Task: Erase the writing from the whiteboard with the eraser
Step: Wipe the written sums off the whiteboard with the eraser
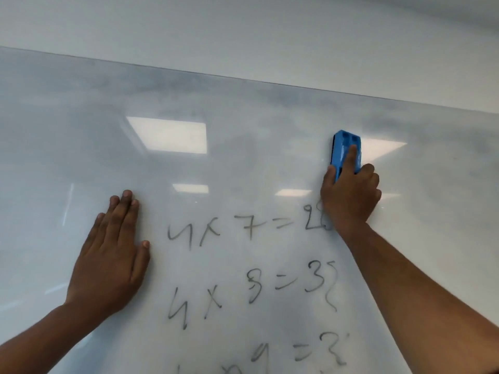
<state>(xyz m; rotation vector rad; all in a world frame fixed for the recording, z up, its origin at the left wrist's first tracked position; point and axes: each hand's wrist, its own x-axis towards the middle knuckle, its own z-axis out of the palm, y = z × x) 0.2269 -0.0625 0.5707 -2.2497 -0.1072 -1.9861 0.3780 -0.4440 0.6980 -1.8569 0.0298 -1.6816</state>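
Note:
A glossy whiteboard (243,163) fills most of the head view. Faded grey writing (237,230) runs down its lower middle in three lines: "4 x 7 = 28", "4 x 8 = 32" and a partly cut-off "4 x 9 = 3". My right hand (351,195) presses a blue eraser (347,149) flat against the board, above and to the right of the top line, with the index finger stretched along its back. My wrist covers the end of "28". My left hand (110,255) lies flat on the board left of the writing, fingers together, holding nothing.
Grey smudges (175,87) cloud the upper part of the board. Its top edge (270,82) slopes down to the right, with plain wall (270,31) above it. Ceiling lights reflect as bright patches (167,134) on the surface.

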